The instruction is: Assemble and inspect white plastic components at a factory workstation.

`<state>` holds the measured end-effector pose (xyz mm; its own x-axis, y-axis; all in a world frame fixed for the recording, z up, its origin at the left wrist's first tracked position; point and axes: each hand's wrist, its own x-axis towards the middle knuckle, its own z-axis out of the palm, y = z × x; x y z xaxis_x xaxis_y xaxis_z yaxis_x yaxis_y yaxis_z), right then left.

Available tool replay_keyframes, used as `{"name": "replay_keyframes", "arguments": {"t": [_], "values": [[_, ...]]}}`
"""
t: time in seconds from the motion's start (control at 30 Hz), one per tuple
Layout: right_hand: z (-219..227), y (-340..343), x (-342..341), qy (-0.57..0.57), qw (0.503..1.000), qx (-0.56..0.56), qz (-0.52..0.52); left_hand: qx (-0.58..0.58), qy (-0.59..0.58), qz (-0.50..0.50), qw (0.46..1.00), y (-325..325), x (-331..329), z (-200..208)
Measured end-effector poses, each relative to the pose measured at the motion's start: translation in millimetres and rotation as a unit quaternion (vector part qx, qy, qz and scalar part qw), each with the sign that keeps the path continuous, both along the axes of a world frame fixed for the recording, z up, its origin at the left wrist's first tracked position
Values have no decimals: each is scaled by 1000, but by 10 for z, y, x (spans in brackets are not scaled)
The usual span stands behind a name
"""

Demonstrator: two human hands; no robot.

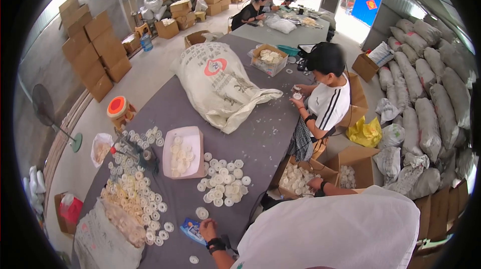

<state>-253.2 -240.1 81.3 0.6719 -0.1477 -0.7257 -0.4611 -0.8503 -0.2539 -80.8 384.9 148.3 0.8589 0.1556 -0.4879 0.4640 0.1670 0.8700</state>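
My left hand [208, 230] is low over the grey-covered table, fingers curled together beside a blue packet [192, 230]. Whether it holds anything is too small to make out. Just beyond it lies a single white round plastic disc [202, 213]. My right hand [315, 184] reaches over the rim of a cardboard box of white plastic discs [295, 179] at the table's right edge; its fingertips are unclear among them. Farther up the table spreads a loose pile of notched white discs [224, 181], next to a pink-white tray [184, 136] with small pale parts inside.
Several cream-coloured discs [133, 194] cover the left table edge around a small hand press [145, 156]. A big white woven sack [220, 83] fills the middle. Across on the right, a co-worker [325, 93] handles a disc. Another box [350, 161] stands near my right hand.
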Motion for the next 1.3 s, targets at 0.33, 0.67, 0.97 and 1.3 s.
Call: {"name": "replay_keyframes", "arguments": {"t": [0.33,0.67,0.97,1.3], "values": [[362,446,718,-61,961,139,-233,25,74,32,996,334,-150,-342],[439,332,639,-8,924,158,-349,-45,198,103,974,435,-466,-771],[99,227,360,-8,957,117,-266,-129,325,115,930,608,-766,-1213],[211,225,328,2,949,142,-282,-166,382,143,898,640,-962,-1468]]}}
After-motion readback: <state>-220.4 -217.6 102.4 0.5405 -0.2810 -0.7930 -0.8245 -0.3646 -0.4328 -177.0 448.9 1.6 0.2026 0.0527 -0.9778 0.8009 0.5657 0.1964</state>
